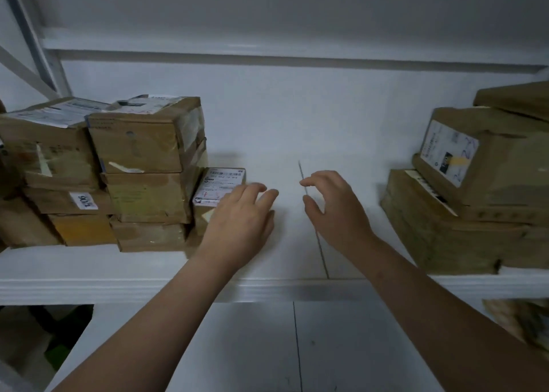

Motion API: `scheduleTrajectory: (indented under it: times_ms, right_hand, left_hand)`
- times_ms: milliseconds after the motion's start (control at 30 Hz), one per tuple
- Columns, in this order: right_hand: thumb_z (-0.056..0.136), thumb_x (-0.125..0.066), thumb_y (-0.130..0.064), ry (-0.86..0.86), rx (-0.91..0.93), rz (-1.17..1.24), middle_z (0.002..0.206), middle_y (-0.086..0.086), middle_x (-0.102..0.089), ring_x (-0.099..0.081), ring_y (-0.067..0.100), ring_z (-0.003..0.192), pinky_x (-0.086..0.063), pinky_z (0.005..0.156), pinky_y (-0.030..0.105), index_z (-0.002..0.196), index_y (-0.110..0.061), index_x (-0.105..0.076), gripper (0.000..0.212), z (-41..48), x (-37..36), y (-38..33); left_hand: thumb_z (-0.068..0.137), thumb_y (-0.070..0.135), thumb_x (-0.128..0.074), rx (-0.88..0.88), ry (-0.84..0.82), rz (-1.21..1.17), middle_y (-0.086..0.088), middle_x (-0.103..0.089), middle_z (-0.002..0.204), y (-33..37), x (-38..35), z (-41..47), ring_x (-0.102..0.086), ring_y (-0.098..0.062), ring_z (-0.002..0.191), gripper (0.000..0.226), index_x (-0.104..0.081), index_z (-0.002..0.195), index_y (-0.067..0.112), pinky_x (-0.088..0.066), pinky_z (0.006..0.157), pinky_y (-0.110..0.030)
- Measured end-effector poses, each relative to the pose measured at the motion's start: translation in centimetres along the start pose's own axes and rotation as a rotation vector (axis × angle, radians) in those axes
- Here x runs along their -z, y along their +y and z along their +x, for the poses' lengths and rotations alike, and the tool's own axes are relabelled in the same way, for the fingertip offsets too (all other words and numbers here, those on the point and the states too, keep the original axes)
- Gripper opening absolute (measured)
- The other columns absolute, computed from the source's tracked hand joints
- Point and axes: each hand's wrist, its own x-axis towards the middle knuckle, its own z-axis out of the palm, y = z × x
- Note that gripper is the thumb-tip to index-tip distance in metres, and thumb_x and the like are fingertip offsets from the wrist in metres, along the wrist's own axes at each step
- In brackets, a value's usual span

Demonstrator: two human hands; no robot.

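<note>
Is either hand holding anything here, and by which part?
Nothing is held. The left hand is open beside the small labelled box; the right hand is open above the shelf.

The small cardboard box (218,188) is brown, and a white shipping label covers its upper face. The label carries a barcode, lines of print and some red handwriting. The box sits closed on the shelf (89,264), left of the middle and roughly midway between the front edge and the back wall. Its left side is against a stack of boxes (142,145). The left hand (240,222) hides its lower right part.
</note>
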Motion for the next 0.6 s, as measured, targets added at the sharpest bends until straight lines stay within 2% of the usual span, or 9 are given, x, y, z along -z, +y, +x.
scheduleTrajectory:
  times_ms: [200,300,367,467,600]
  right_hand:
    - [0.086,-0.057,-0.016,0.269,0.046,-0.215,0.111,0.008,-0.065,-0.061,0.025,0.102,-0.046,0.087,0.033,0.100,-0.012,-0.070,0.020,-1.8,9.8,3.3]
    - [0.088,-0.057,-0.016,0.289,-0.030,-0.258,0.116,0.007,-0.062,-0.056,0.024,0.110,-0.045,0.095,0.043,0.103,-0.012,-0.069,0.019,-3.4,14.8,5.2]
    - [0.087,-0.057,-0.019,0.311,-0.073,-0.303,0.119,0.006,-0.059,-0.052,0.024,0.113,-0.043,0.097,0.047,0.105,-0.013,-0.068,0.022,-4.6,17.8,6.5]
    - [0.085,-0.058,-0.021,0.359,-0.147,-0.325,0.128,0.009,-0.053,-0.045,0.027,0.121,-0.040,0.101,0.049,0.111,-0.014,-0.065,0.028,-5.8,21.3,8.3]
    - [0.085,-0.062,-0.014,0.336,-0.252,-0.375,0.142,0.010,-0.039,-0.031,0.028,0.133,-0.031,0.110,0.048,0.128,-0.016,-0.054,0.043,-6.3,24.9,10.2]
  left_hand:
    - [0.084,0.030,-0.068,-0.100,0.069,-0.142,-0.013,-0.063,0.116,8.6,-0.4,5.5,-0.062,-0.034,0.100,0.041,-0.061,0.119,0.011,-0.052,0.079,-0.042]
    - [0.084,0.032,-0.068,-0.144,0.089,-0.246,-0.014,-0.061,0.122,13.8,-0.2,7.9,-0.059,-0.034,0.107,0.046,-0.059,0.124,0.011,-0.051,0.084,-0.043]
    - [0.086,0.035,-0.066,-0.145,0.094,-0.360,-0.014,-0.053,0.133,17.1,0.2,9.3,-0.052,-0.032,0.117,0.052,-0.053,0.132,0.013,-0.047,0.091,-0.043]
    - [0.087,0.044,-0.063,-0.067,0.030,-0.572,-0.007,-0.032,0.149,21.0,0.5,11.4,-0.036,-0.026,0.133,0.069,-0.034,0.146,0.023,-0.037,0.105,-0.038]
    - [0.084,0.052,-0.063,0.025,-0.085,-0.724,-0.003,-0.013,0.156,24.5,0.5,14.3,-0.023,-0.025,0.141,0.086,-0.015,0.151,0.031,-0.030,0.111,-0.039]
